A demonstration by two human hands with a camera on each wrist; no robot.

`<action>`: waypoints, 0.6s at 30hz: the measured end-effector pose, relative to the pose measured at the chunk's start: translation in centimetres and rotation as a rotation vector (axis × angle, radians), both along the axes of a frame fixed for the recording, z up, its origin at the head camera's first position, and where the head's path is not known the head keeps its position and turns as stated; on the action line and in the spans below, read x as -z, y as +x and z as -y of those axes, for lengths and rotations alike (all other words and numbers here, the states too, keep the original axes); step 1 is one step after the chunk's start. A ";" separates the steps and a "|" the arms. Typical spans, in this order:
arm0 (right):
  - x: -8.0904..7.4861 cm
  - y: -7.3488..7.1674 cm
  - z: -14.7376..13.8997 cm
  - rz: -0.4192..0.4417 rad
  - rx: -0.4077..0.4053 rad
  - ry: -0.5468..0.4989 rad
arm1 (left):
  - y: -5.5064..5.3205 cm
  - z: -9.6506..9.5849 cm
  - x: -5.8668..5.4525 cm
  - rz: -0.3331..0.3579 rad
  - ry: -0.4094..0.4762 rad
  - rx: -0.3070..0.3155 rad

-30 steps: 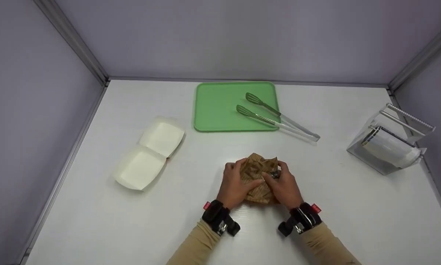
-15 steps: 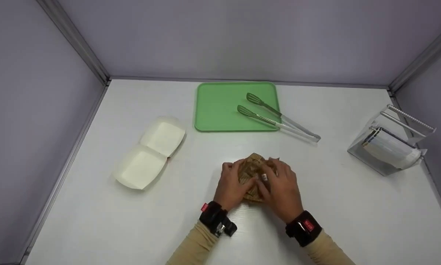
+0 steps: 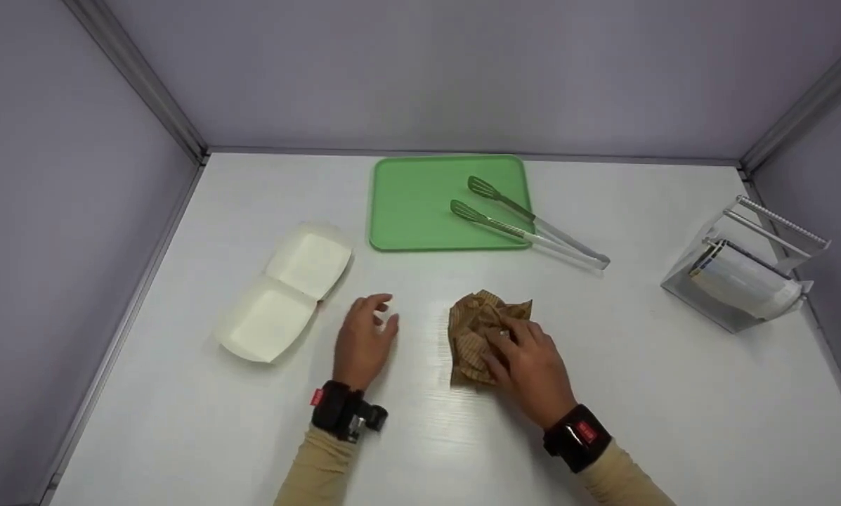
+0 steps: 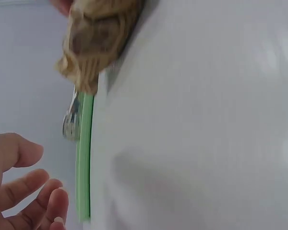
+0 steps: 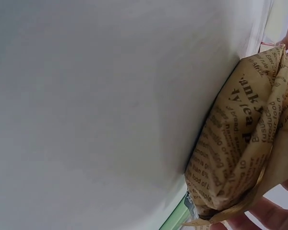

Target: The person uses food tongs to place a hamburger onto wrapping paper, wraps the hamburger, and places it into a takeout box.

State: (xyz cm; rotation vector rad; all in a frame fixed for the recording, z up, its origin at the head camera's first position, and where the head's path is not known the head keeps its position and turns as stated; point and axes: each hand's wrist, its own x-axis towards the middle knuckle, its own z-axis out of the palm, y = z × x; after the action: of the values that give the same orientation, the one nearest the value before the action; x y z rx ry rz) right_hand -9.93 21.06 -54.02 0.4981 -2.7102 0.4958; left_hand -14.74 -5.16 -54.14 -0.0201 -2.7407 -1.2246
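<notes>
A bundle of crumpled brown paper printed with dark lettering [image 3: 471,351] sits on the white table in the head view; whatever lies inside is hidden. My right hand [image 3: 536,372] holds its folded top, fingers and thumb bent over the paper. In the right wrist view the creased side of the paper bundle [image 5: 235,139] shows close up, with fingers [image 5: 269,213] along its edge. My left hand [image 3: 364,344] is apart from the bundle, holding nothing, its fingers loosely bent, between the bundle and an opened white clamshell box [image 3: 269,320].
A green tray [image 3: 413,204] lies at the back, with metal tongs [image 3: 568,246] spread across its right edge onto the table. A clear-sided dispenser with a white roll [image 3: 743,281] stands at the far right. Pale walls [image 3: 476,77] enclose the table's back and sides.
My left hand has let go of the paper bundle and moved left toward the white box. My right hand has shifted over the bundle's top and stays there.
</notes>
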 end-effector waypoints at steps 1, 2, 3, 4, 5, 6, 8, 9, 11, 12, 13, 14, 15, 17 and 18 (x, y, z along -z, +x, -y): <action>0.0 0.0 0.0 -0.005 0.001 0.000 | -0.1 1.2 0.0 -0.015 -0.027 -0.040; 0.1 0.0 0.0 -0.009 0.002 0.002 | -0.2 2.3 0.1 -0.028 -0.055 -0.077; 0.1 0.0 -0.1 -0.013 0.002 0.001 | -0.3 3.4 0.1 -0.036 -0.082 -0.111; 0.1 0.0 -0.1 -0.015 0.003 -0.001 | -0.3 4.4 0.1 -0.040 -0.112 -0.144; 0.1 0.0 -0.1 -0.016 0.005 -0.003 | -0.2 5.3 0.1 -0.047 -0.139 -0.172; 0.1 0.0 -0.1 -0.017 0.006 -0.005 | -0.2 6.2 0.2 -0.053 -0.163 -0.195; 0.1 -0.1 -0.1 -0.013 0.009 -0.007 | 0.0 7.5 0.1 -0.071 -0.199 -0.234; 0.0 -0.1 -0.1 -0.010 0.009 -0.010 | 0.2 8.0 0.0 -0.079 -0.215 -0.249; 0.0 -0.2 -0.2 -0.004 0.011 -0.013 | 0.4 8.9 -0.1 -0.088 -0.245 -0.265; 0.0 -0.2 -0.2 -0.002 0.012 -0.016 | 0.6 9.2 -0.1 -0.089 -0.261 -0.270; 0.1 -0.2 -0.3 0.000 0.013 -0.018 | 0.8 9.6 -0.2 -0.086 -0.275 -0.274; 0.1 -0.3 -0.4 0.002 0.016 -0.020 | 0.9 9.9 -0.2 -0.078 -0.292 -0.277; 0.1 -0.3 -0.4 0.002 0.018 -0.023 | 1.1 10.1 -0.2 -0.068 -0.306 -0.278; 0.2 -0.4 -0.6 0.004 0.023 -0.025 | 1.5 10.5 -0.2 -0.041 -0.329 -0.283; 0.2 -0.4 -0.7 0.003 0.026 -0.024 | 1.6 10.7 -0.1 -0.025 -0.331 -0.284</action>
State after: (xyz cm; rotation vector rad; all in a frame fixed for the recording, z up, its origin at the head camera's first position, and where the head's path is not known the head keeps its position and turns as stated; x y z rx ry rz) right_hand -10.32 21.71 -54.23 0.4556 -2.7068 0.5225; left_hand -13.13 -15.89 -54.02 0.3052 -2.7689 -0.6887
